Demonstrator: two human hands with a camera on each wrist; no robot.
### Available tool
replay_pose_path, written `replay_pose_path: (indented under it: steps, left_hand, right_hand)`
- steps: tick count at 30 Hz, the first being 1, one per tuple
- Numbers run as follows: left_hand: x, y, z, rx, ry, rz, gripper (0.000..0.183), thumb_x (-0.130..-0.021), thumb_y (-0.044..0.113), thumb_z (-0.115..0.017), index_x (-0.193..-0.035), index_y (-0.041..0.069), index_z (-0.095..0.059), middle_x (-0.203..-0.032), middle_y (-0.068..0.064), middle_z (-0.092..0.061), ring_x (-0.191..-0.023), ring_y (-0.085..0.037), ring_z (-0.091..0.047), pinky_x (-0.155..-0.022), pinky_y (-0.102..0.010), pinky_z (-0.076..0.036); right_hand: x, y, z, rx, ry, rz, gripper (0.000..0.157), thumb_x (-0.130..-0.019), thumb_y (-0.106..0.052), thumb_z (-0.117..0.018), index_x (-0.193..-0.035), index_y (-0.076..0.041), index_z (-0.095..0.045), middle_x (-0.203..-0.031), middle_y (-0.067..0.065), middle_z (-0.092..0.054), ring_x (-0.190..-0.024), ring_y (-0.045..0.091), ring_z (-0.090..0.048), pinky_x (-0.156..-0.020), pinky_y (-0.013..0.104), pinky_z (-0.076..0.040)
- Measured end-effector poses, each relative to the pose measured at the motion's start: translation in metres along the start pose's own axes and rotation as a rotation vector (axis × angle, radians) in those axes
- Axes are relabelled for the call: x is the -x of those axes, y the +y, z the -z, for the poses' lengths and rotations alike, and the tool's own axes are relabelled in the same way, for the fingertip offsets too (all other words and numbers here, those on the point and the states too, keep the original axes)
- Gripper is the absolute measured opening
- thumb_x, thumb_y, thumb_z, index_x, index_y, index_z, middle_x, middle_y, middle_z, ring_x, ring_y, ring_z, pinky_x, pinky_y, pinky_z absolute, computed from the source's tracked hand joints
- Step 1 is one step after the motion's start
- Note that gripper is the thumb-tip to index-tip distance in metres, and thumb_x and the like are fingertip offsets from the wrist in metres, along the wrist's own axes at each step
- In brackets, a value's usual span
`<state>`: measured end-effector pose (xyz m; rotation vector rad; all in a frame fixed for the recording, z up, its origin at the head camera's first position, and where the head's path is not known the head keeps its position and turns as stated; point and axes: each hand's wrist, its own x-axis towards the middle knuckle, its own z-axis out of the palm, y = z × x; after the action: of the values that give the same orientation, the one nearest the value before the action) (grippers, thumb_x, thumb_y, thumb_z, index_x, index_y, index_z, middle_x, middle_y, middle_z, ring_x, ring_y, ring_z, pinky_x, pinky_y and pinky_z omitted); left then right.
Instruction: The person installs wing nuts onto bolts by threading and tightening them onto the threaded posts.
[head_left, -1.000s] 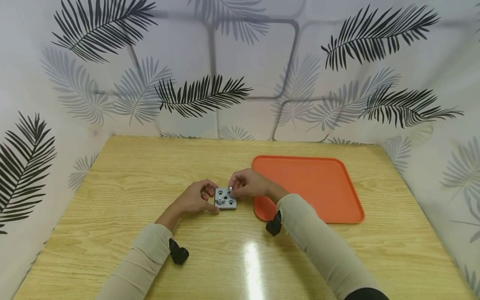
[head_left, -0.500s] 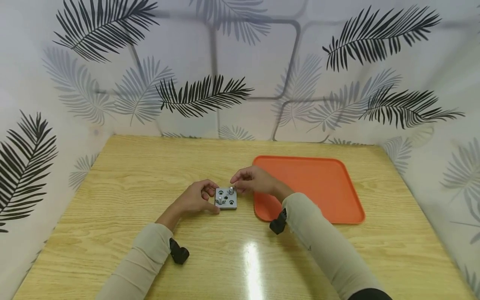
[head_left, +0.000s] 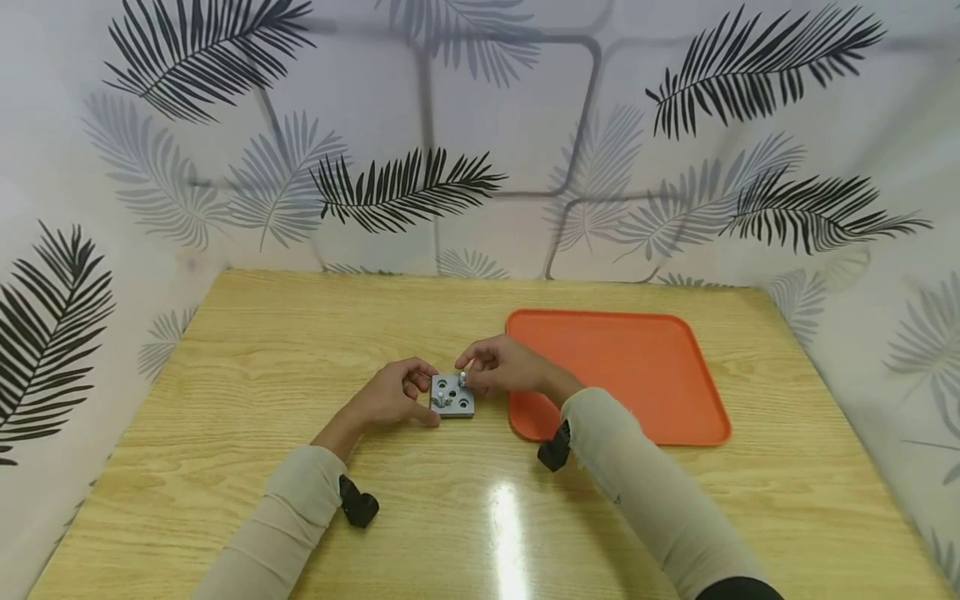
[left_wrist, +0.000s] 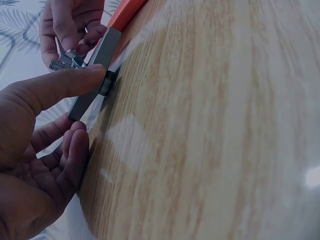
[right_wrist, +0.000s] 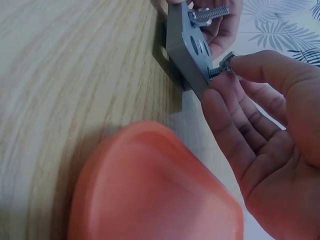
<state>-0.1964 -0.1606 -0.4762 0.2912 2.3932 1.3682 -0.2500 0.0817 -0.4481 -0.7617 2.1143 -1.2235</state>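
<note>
A small square grey metal plate (head_left: 453, 405) with several holes sits on the table in front of me. My left hand (head_left: 392, 395) holds it by its left side, thumb at the near edge and fingers at the far one. One threaded bolt (right_wrist: 216, 13) stands up from the near left of the plate, with a wing nut (right_wrist: 201, 21) on it. At the far right corner, my right hand (head_left: 508, 365) pinches a second wing nut (right_wrist: 227, 61) on another bolt between thumb and fingertips. A round bolt head (left_wrist: 106, 84) shows under the plate in the left wrist view.
An orange-red tray (head_left: 622, 375) lies right of the plate, under the right forearm. Its rounded corner (right_wrist: 150, 132) is close below the right hand. The wood-grain table (head_left: 315, 325) ends at a leaf-patterned backdrop (head_left: 480, 108).
The right hand drew slightly back from the wing nut about half a second ago, and now its fingertips are on it again. The left hand and the plate stay in place.
</note>
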Motion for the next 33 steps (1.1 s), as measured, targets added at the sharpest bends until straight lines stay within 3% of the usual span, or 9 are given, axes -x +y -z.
replay_pose_path:
  steps: [9, 14, 17, 23, 28, 33]
  left_hand:
    - [0.000, -0.001, 0.000, 0.001, -0.006, -0.012, 0.059, -0.073, 0.012, -0.088, -0.123, 0.004, -0.059, -0.101, -0.007, -0.053, -0.082, -0.019, -0.045, -0.076, -0.031, -0.042]
    - [0.000, -0.001, 0.000, 0.010, -0.007, -0.003, 0.059, -0.073, 0.011, -0.088, -0.123, 0.005, -0.059, -0.100, -0.006, -0.052, -0.082, -0.019, -0.044, -0.075, -0.031, -0.041]
    - [0.000, 0.000, 0.000, 0.017, -0.009, -0.005, 0.058, -0.073, 0.011, -0.088, -0.123, 0.005, -0.059, -0.100, -0.006, -0.052, -0.082, -0.018, -0.044, -0.075, -0.031, -0.042]
    - [-0.001, 0.001, 0.000, 0.025, -0.014, -0.013, 0.061, -0.072, 0.011, -0.088, -0.124, 0.002, -0.058, -0.102, -0.009, -0.053, -0.083, -0.018, -0.044, -0.075, -0.031, -0.042]
    - [-0.001, 0.000, 0.001, 0.023, -0.005, -0.013, 0.062, -0.072, 0.010, -0.088, -0.125, 0.001, -0.058, -0.103, -0.010, -0.053, -0.083, -0.019, -0.044, -0.075, -0.031, -0.041]
    - [0.000, 0.002, 0.000, 0.009, -0.004, -0.002, 0.061, -0.072, 0.010, -0.089, -0.125, 0.002, -0.058, -0.101, -0.009, -0.054, -0.082, -0.019, -0.045, -0.075, -0.031, -0.042]
  right_hand:
    - [0.000, 0.001, -0.001, 0.004, 0.014, -0.043, 0.017, -0.091, -0.003, -0.064, -0.107, 0.001, -0.067, -0.085, 0.008, -0.074, -0.071, 0.012, -0.067, -0.069, 0.032, -0.059]
    - [-0.001, 0.001, 0.008, 0.023, 0.051, -0.006, 0.020, -0.097, -0.003, -0.054, -0.112, 0.005, -0.066, -0.094, 0.016, -0.071, -0.080, 0.022, -0.068, -0.072, 0.035, -0.058]
    - [-0.002, -0.001, 0.011, 0.000, 0.058, 0.022, 0.023, -0.099, -0.001, -0.053, -0.116, 0.010, -0.064, -0.103, 0.022, -0.070, -0.086, 0.019, -0.068, -0.079, 0.037, -0.058]
    - [-0.002, -0.006, 0.010, -0.025, 0.002, 0.018, 0.028, -0.094, 0.005, -0.057, -0.121, 0.007, -0.065, -0.104, 0.021, -0.071, -0.087, 0.014, -0.067, -0.082, 0.038, -0.058]
    - [0.000, -0.010, 0.009, -0.027, -0.035, -0.004, 0.030, -0.092, 0.001, -0.063, -0.121, 0.003, -0.066, -0.101, 0.014, -0.069, -0.089, 0.016, -0.065, -0.081, 0.032, -0.056]
    - [-0.002, -0.008, 0.006, 0.016, -0.038, -0.018, 0.031, -0.090, -0.003, -0.066, -0.121, 0.000, -0.067, -0.108, 0.012, -0.069, -0.094, 0.013, -0.064, -0.083, 0.026, -0.053]
